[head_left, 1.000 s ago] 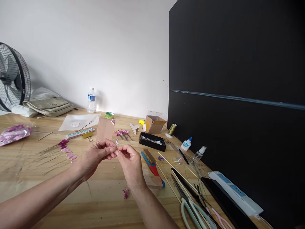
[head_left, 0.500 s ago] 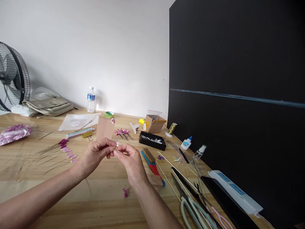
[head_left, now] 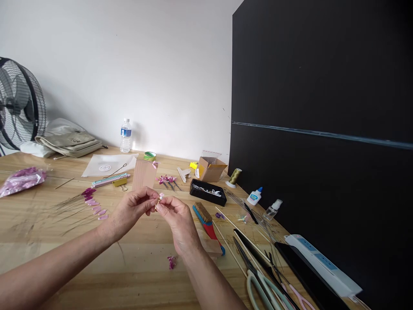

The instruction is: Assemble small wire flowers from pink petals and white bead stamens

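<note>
Above the wooden table [head_left: 129, 280], the left hand [head_left: 137, 207] and the right hand [head_left: 178, 220] meet at their fingertips. Between them is one small pale piece [head_left: 161, 196], with a thin gold-coloured part [head_left: 157, 205] just below its top. On each hand, the thumb and forefinger are closed in a narrow pinch upon this piece; how exactly they grip the lower end, I cannot tell, because the fingers cover it.

To do this fine work well, I think one hand should hold firmly and the other should make only small, even movements. The pinch is best kept low, away from the pale top, which seems delicate and could be bent or crushed. It also looks wise to work clear of the pink flower cluster [head_left: 167, 180] lying behind the hands.
</note>
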`<control>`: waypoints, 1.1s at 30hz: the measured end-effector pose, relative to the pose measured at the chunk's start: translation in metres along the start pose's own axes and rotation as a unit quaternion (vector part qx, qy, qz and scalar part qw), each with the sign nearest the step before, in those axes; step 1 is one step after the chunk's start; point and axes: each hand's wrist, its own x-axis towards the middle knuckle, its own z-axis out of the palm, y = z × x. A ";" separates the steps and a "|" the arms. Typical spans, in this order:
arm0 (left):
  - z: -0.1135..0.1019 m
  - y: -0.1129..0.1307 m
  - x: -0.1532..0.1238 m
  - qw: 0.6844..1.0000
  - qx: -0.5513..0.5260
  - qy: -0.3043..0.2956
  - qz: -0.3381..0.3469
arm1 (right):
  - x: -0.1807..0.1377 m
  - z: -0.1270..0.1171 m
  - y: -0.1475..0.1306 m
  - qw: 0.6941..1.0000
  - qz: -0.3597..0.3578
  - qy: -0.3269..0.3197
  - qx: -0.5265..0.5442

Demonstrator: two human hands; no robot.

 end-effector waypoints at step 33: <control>-0.004 -0.003 0.006 0.995 0.067 0.011 0.076 | -0.004 0.008 0.003 0.943 -0.128 0.126 -0.278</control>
